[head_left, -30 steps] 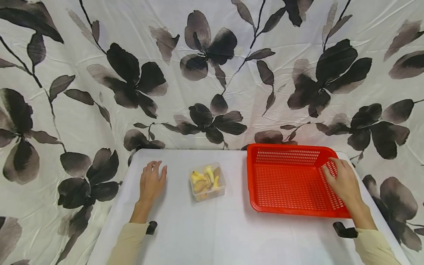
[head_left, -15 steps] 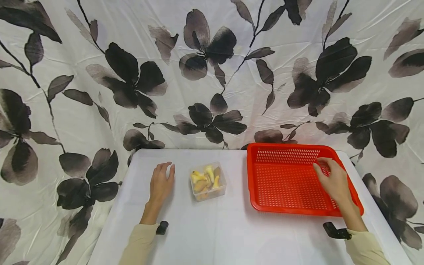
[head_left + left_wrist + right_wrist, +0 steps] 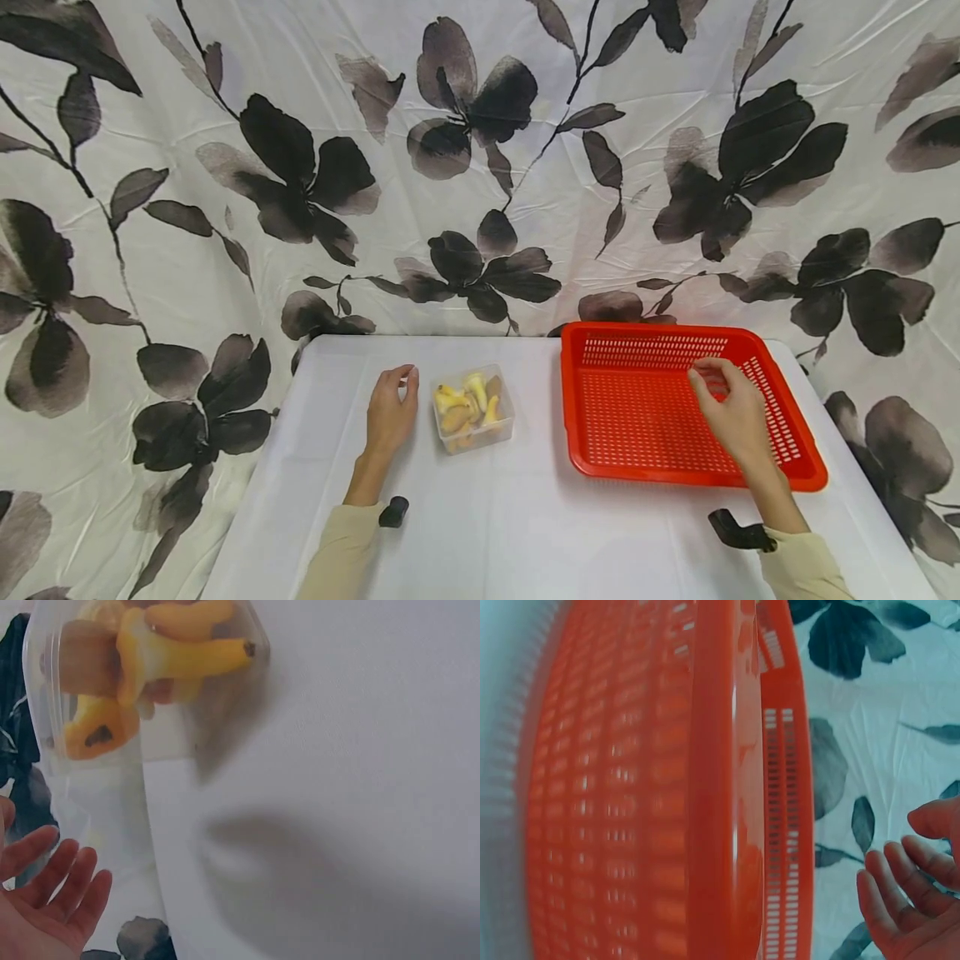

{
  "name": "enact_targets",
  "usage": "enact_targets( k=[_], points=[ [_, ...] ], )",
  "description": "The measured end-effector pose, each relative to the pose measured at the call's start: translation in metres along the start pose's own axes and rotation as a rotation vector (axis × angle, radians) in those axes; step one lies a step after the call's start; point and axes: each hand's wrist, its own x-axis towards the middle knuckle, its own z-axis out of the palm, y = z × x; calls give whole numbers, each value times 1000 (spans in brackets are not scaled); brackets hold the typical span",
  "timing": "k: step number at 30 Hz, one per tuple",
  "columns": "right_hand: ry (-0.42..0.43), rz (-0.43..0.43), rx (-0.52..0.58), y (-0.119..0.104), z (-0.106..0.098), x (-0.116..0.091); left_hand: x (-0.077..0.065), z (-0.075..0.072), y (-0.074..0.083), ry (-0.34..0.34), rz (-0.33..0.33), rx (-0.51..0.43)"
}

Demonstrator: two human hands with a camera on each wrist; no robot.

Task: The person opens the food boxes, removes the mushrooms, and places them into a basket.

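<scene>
– Which way does the red basket (image 3: 637,425) run?
– Long axis left to right on the white table (image 3: 525,542); the clear box (image 3: 489,436), near-square, sits slightly skewed.
– And the hands?
– Loose, empty: left hand (image 3: 393,408) just beside the box, right hand (image 3: 735,415) above the basket, both further inward than before

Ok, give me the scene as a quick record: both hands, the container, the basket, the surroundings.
Left hand: fingers relaxed, beside the clear container on its left, holding nothing
Right hand: fingers loosely bent, over the red basket, holding nothing
Container contents: yellow and brown pieces
Container lid: cannot tell
Basket: perforated, right of the container
Surroundings: white table, floral cloth behind
</scene>
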Motion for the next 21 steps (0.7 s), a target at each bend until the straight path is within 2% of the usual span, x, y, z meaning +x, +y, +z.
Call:
enact_targets(
  k=[9, 21],
  points=[
    [-2, 3, 88, -13, 15, -6, -2, 12, 9, 31, 14, -59],
    [-58, 40, 199, -30, 33, -11, -5, 20, 14, 30, -63, -161]
  ],
)
